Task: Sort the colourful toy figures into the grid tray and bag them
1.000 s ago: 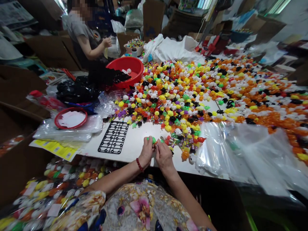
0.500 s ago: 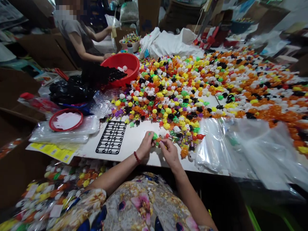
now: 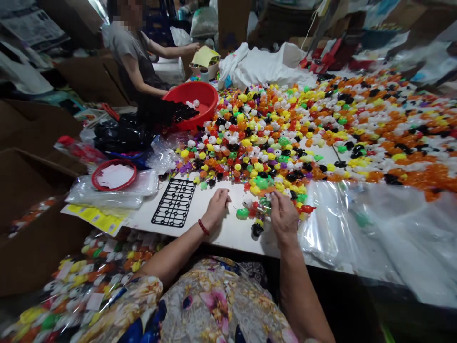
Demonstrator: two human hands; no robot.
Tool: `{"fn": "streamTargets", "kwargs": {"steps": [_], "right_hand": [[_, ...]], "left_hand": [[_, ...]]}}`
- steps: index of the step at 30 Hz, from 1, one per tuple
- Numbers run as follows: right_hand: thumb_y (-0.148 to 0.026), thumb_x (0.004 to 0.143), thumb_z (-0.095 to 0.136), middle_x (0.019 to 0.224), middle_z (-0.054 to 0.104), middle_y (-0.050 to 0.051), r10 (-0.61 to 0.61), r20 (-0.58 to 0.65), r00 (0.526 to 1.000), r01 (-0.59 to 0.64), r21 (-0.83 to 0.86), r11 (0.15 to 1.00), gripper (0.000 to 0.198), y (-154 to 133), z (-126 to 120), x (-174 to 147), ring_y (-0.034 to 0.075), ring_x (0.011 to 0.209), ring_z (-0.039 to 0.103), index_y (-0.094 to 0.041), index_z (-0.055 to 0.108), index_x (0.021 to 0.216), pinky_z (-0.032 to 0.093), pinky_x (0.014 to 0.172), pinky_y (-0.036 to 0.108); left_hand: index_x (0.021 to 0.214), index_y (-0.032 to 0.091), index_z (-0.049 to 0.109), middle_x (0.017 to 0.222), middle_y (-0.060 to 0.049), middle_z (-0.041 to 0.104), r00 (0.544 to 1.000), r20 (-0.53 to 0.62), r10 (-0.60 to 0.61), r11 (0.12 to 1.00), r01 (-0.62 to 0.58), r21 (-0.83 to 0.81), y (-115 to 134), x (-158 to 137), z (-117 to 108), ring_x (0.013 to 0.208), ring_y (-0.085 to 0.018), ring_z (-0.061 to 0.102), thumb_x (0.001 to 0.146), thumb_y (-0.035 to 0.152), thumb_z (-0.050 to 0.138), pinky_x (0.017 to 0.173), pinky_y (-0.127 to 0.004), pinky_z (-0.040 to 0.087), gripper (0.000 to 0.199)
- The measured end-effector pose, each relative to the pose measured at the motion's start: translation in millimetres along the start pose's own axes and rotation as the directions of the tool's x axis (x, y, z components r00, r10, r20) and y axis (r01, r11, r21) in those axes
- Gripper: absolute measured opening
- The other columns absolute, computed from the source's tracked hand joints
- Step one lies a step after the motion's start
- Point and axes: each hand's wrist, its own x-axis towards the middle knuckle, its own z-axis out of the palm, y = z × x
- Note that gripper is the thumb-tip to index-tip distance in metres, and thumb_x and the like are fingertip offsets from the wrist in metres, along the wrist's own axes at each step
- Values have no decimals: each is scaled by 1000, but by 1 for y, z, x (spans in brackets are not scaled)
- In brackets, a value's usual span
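Observation:
My left hand (image 3: pixel 216 209), with a red bead bracelet on its wrist, rests over the white table edge. Its fingers are curled together, and whatever they hold, if anything, is hidden. To the right, my right hand (image 3: pixel 283 216) reaches to the near side of the toy heap, its fingertips closed at a blurred orange plastic toy (image 3: pixel 266 191). Between the hands lie a green toy piece (image 3: pixel 243 213) and a black toy with a yellow top (image 3: pixel 257 228). Left of my left hand, a black plastic grid (image 3: pixel 173 202) lies flat on the table.
A large heap of small colourful plastic toys (image 3: pixel 285 138) spreads rightward. Clear plastic bags (image 3: pixel 328 224) lie at the right front. At left are a red basket (image 3: pixel 114 175), more bags and a red basin (image 3: pixel 205 102). A co-worker (image 3: pixel 130 62) sits behind it.
My hands have come apart from the green and orange toy between them. The right hand has moved right to the heap. The co-worker's hand now is by a yellow sheet; the view has shifted.

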Motion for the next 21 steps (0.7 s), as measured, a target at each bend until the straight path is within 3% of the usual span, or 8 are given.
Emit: {"fn": "streamTargets", "kwargs": {"steps": [2, 4, 8, 10, 13, 15, 17, 21], "right_hand": [[-39, 96, 46, 116, 65, 19, -33, -112, 993, 13, -177, 984, 38, 11, -5, 16, 32, 107, 58, -13, 66, 114, 46, 95, 53], [-34, 95, 47, 123, 60, 23, -94, -97, 991, 67, -253, 965, 37, 13, 3, 22, 34, 113, 54, -10, 64, 117, 43, 98, 57], [-21, 93, 47, 115, 64, 17, -266, 211, 941, 296, -130, 946, 28, -14, 51, 10, 28, 104, 57, -14, 64, 114, 49, 94, 47], [-16, 92, 49, 113, 65, 16, -300, 394, 869, 363, -93, 927, 26, -34, 76, 3, 26, 99, 58, -15, 65, 112, 50, 90, 41], [-13, 91, 50, 107, 66, 15, -291, 593, 750, 433, -108, 895, 23, -57, 102, 0, 25, 93, 59, -15, 65, 109, 51, 84, 37], [-10, 90, 49, 103, 67, 14, -280, 651, 706, 466, -128, 876, 24, -63, 112, 5, 25, 92, 59, -15, 65, 108, 50, 82, 36], [-5, 89, 46, 107, 67, 14, -286, 661, 694, 486, -137, 863, 31, -65, 122, 14, 25, 94, 60, -15, 65, 112, 50, 85, 36], [0, 87, 42, 133, 59, 16, -315, 668, 674, 519, -125, 845, 48, -70, 145, 31, 25, 101, 59, -15, 57, 130, 48, 91, 38]], "left_hand": [[91, 21, 59, 78, -2, 59, 980, -101, 171, 960, -143, 239, 8, 24, -17, 72, -15, 54, 86, 26, 55, 67, -26, 45, 8], [96, 20, 63, 92, -6, 61, 937, -89, 338, 834, -254, 490, 16, 49, -31, 89, -20, 57, 80, 12, 53, 84, -33, 47, 20], [109, 20, 65, 116, -11, 58, 867, 190, 461, 495, -429, 756, 28, 92, -38, 111, -27, 51, 69, 1, 52, 102, -40, 40, 47], [103, 21, 66, 114, -11, 59, 851, 308, 425, 429, -489, 759, 33, 105, -35, 110, -28, 51, 69, 2, 55, 101, -40, 40, 41], [87, 21, 65, 101, -9, 60, 847, 333, 414, 486, -515, 706, 40, 114, -34, 100, -24, 55, 75, 8, 57, 94, -35, 43, 20], [83, 21, 63, 94, -8, 60, 856, 243, 456, 575, -492, 653, 43, 112, -38, 94, -22, 56, 78, 11, 58, 91, -33, 44, 12], [81, 20, 62, 88, -5, 60, 884, 107, 456, 711, -433, 554, 42, 105, -45, 87, -19, 56, 76, 14, 62, 87, -31, 45, 8], [82, 19, 59, 75, 2, 58, 949, -147, 280, 952, -255, 170, 29, 83, -59, 70, -13, 53, 70, 20, 68, 71, -25, 45, 15]]}}
